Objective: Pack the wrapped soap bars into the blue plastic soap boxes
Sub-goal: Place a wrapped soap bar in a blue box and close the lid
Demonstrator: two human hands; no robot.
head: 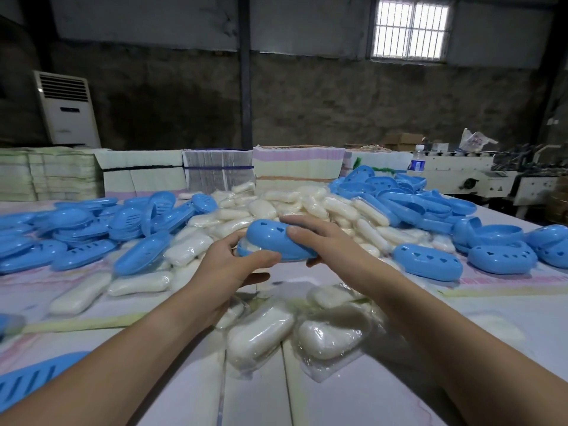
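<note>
A: What are the hands doing in the head view?

B: Both grip one blue soap box [278, 242], held just above the worktop [384, 395]. The left hand [229, 269] curls around its near left end, thumb on the front edge, fingers underneath. The right hand [319, 238] clasps the right end, thumb pressed on the domed lid, fingers wrapped over the far side.

A: Is the box shut?

B: Nearly; a pale sliver shows at the left end between lid and base, but I cannot tell whether the halves have closed fully.

A: And the surface, the room?

B: The worktop is pale, with faint pink and yellow stripes. Wrapped soap bars [307, 207] are heaped in the middle, just behind the hands, and a few more lie below the forearms. Loose box bases [83, 226] are piled on the left, lids [399, 192] on the right, with closed boxes [427, 261] near the right hand. Stacked flat cartons [215, 170] line the far edge. Beyond them are a water bottle [417, 162], a standing air conditioner [66, 109], a rough dark wall and a barred window [410, 29]
</note>
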